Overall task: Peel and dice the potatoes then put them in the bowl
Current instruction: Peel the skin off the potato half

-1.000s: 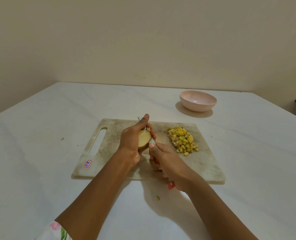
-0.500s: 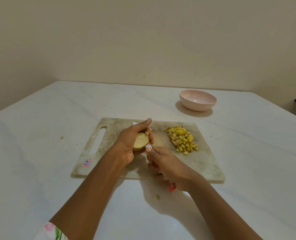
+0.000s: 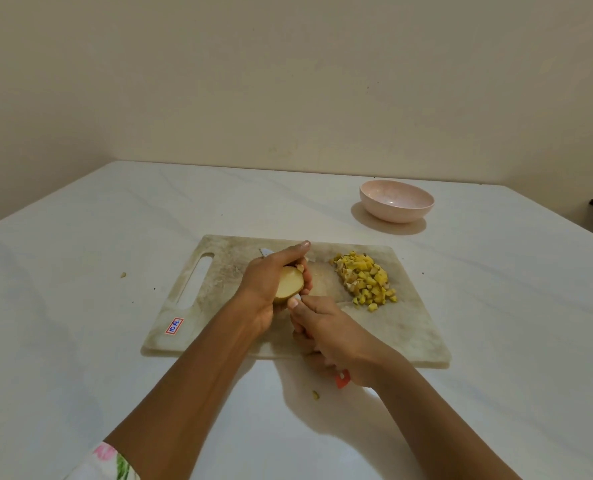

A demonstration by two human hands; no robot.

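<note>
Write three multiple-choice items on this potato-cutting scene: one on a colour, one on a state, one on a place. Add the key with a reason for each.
1. The bowl is:
A. pale pink
B. green
C. black

2. The left hand:
A. lies flat and open
B. holds a potato half
C. lifts the bowl

3. The diced potato lies:
A. in the bowl
B. in the left hand
C. on the right part of the cutting board

Key:
1 A, its wall and inside both look pale pink.
2 B, its fingers curl round the half with the cut face showing, while the right hand holds the knife.
3 C, the yellow pile sits on the board, and the bowl stands apart, farther back on the table.
</note>
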